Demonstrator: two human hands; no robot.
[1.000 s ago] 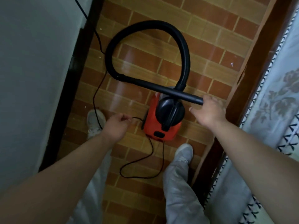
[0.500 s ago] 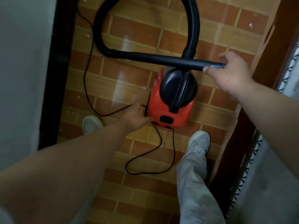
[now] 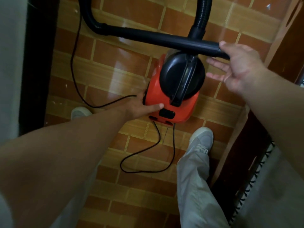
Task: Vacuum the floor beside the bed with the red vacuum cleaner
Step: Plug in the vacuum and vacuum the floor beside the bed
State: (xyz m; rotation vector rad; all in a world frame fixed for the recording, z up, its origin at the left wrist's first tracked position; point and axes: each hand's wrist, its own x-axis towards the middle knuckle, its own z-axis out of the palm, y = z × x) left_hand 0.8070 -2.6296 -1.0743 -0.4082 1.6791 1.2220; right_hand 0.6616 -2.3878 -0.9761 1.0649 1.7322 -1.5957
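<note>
On the tiled floor [image 3: 115,66] beside the bed, the red vacuum cleaner [image 3: 166,102] sits with the left hand [image 3: 138,107] against it, thumb flat near its switch, other fingers hidden, and the right hand [image 3: 238,66] spread at the black tube [image 3: 164,40]; switching on and gripping the tube seem next.

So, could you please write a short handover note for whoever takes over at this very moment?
Left hand: rests on the left side of the red canister vacuum cleaner, thumb beside its black switch. Its fingers are hidden, so the grip is unclear.
Right hand: open, fingers spread around the end of the black rigid wand.
The cleaner stands on the brown tiled floor between the grey wall and the wooden bed frame. The black power cord loops by the feet.
Done: cleaner in place.
Left: grasp the wand, vacuum the floor.
</note>
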